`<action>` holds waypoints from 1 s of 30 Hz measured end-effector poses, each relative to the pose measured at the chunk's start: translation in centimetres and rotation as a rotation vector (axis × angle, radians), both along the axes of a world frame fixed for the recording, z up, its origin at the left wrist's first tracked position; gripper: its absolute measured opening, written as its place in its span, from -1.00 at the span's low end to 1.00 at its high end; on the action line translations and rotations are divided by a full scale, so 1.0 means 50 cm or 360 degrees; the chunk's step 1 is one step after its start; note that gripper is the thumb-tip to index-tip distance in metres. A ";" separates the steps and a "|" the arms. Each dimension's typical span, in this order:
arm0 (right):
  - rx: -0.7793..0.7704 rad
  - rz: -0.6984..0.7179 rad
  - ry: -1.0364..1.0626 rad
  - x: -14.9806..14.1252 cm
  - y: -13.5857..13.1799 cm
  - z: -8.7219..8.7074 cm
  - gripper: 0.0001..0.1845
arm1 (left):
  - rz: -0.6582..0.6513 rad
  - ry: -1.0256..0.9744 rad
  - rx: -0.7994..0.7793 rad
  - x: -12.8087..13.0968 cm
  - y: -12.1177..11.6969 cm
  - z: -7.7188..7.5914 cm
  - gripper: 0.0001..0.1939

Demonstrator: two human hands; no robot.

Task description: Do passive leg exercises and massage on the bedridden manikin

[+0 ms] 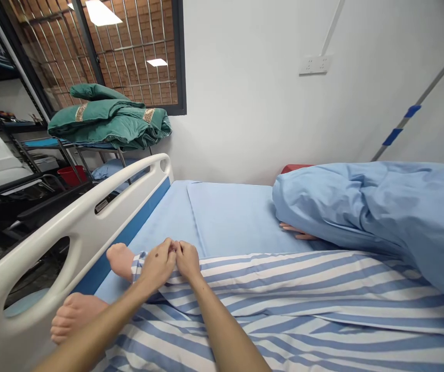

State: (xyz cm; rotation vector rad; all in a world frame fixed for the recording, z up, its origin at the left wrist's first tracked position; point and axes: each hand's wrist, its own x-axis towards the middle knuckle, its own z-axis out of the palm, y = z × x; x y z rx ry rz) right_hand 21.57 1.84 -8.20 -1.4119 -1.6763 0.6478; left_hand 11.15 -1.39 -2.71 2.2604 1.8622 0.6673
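Observation:
My left hand [158, 264] and my right hand [187, 259] meet side by side at the hem of a blue-and-white striped trouser leg [284, 289]. Both are closed, pinching the striped cloth near the cuff. A bare foot [120, 260] sticks out of that cuff just left of my left hand. A second bare foot [74, 314] lies nearer, by the footboard. The legs rest on a light blue bed sheet [225, 217]. A light blue duvet [380, 212] is bunched at the right, with a hand [297, 232] showing under its edge.
A white and blue footboard [75, 227] runs along the bed's left side. Behind it stands a metal rack [16, 144] with a folded green quilt [109, 121], a red bucket [70, 174] and a white object. A white wall with a socket [315, 64] stands behind the bed.

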 end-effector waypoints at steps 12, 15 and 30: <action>-0.0006 -0.0128 0.0226 -0.002 0.011 -0.012 -0.54 | 0.0669 -0.0382 -0.0031 0.080 0.020 -0.134 -0.76; -0.0020 -0.0107 -0.0002 0.006 0.009 0.001 -0.54 | 0.0675 -0.0260 -0.0048 0.082 0.017 -0.134 -0.75; 0.0064 -0.0112 0.0387 0.120 0.023 0.000 -0.56 | 0.0772 -0.1102 0.0092 0.181 0.066 -0.066 -0.81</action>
